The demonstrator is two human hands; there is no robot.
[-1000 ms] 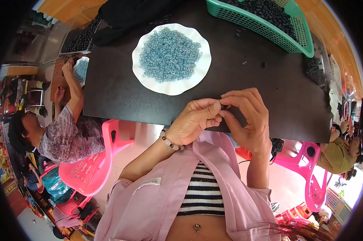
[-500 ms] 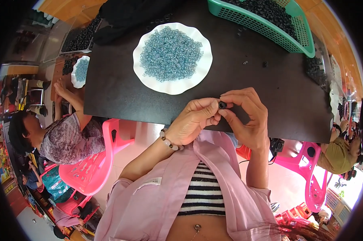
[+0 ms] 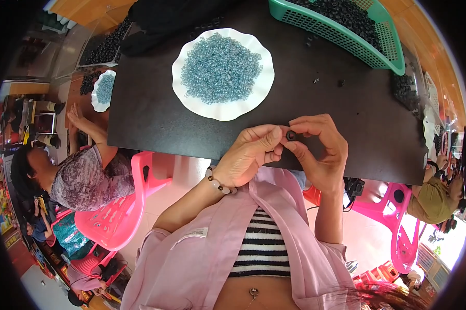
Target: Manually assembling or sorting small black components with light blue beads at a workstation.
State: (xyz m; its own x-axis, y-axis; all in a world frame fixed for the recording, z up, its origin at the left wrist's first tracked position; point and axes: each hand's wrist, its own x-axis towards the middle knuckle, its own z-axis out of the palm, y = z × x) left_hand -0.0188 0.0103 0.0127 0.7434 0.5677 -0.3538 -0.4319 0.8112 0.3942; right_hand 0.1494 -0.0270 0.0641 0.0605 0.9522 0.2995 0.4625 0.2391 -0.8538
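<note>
label: small white rectangle (image 3: 194, 233) | on pink jacket's left chest | print possibly blurred

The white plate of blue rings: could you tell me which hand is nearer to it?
Left. The left hand lies just below the white plate; the right hand, pinching a small black ring, sits further right.

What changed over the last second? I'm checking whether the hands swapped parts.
Little changed. The left hand and right hand stay together at the table edge; the small black ring now shows pinched between the fingertips. The plate of blue rings and green basket stayed put.
</note>
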